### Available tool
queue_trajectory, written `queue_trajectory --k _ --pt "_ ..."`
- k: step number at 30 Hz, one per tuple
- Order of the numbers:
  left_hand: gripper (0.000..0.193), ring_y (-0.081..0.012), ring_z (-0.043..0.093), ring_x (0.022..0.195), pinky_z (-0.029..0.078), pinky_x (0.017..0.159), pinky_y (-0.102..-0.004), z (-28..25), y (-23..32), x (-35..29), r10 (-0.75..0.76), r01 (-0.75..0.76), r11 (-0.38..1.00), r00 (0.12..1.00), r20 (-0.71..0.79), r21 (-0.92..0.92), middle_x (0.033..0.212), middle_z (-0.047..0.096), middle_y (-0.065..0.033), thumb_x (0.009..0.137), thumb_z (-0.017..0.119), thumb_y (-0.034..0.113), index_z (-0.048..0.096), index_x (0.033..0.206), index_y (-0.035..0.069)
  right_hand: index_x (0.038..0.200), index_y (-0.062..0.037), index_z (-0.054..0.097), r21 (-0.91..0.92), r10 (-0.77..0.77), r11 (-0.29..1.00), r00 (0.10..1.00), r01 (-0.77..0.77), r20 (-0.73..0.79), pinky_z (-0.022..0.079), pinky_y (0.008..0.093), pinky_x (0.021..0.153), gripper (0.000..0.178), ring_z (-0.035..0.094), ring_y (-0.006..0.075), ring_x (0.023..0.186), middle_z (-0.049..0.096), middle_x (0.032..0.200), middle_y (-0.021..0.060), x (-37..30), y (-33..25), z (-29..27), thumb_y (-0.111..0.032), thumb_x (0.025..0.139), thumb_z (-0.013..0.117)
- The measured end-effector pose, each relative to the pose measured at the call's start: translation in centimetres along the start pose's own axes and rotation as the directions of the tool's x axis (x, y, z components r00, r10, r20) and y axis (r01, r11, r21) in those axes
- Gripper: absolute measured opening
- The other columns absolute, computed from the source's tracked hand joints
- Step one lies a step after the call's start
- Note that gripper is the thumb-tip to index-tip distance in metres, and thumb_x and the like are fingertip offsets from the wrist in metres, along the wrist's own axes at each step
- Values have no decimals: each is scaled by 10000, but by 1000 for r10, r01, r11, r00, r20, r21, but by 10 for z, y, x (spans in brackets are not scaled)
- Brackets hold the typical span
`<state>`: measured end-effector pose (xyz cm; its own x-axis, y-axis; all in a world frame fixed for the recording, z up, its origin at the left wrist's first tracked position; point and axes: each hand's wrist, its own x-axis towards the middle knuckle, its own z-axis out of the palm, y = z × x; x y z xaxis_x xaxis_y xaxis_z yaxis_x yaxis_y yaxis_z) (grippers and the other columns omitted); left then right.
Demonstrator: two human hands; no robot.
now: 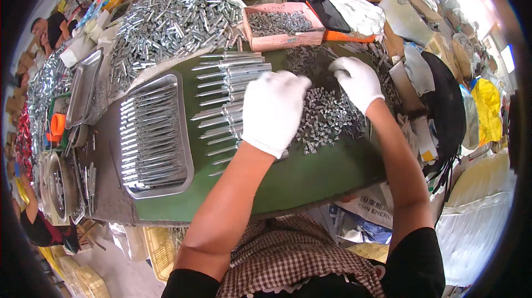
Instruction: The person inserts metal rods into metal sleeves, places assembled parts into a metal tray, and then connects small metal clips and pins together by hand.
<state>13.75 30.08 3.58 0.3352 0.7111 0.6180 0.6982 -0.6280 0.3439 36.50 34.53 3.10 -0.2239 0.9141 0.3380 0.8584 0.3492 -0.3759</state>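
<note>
My left hand (273, 111), in a white glove, is closed above the right ends of a row of metal sleeve anchors (235, 85), each a shiny tube with a thin rod pointing left. Its fingertips are turned down, and what they hold is hidden. My right hand (359, 83), also gloved, has curled fingers at the edge of a heap of small dark metal parts (307, 60); anything pinched there is too small to name. Between and below both hands lies a pile of small silver cone-shaped nuts (327, 118). All of this rests on a green work surface (288, 184).
On the left stands a metal tray (185, 173) with stacked rows of finished-looking anchors. A big heap of metal tubes (174, 18) lies behind it. A pink box (316, 35) holds small metal parts. White gloves (357, 10) lie at the back right. Other people work at far left.
</note>
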Motion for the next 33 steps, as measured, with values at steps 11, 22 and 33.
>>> queue_trajectory --k 11,22,33 --pt "212 -177 556 1056 425 981 -315 -7 -24 -4 -457 171 807 787 -414 -566 1138 576 -98 918 466 -35 563 1107 -44 932 -111 658 -214 -18 976 999 28 45 494 410 817 258 628 312 915 655 953 145 68 -48 45 -312 771 657" --pt "174 -273 601 845 473 791 -355 -5 -23 0 -254 127 949 852 -458 -290 907 631 -108 840 566 3 621 999 45 893 -79 639 -224 -182 956 981 192 65 490 402 788 123 623 338 870 643 958 163 48 -32 20 -171 820 604" --pt "165 -298 608 801 483 711 -379 5 7 -3 -180 139 956 974 -141 -259 867 634 -128 808 650 127 643 963 71 1051 -32 581 804 152 323 866 -499 476 492 249 601 206 634 143 767 610 950 62 -6 -43 -16 -183 911 580"
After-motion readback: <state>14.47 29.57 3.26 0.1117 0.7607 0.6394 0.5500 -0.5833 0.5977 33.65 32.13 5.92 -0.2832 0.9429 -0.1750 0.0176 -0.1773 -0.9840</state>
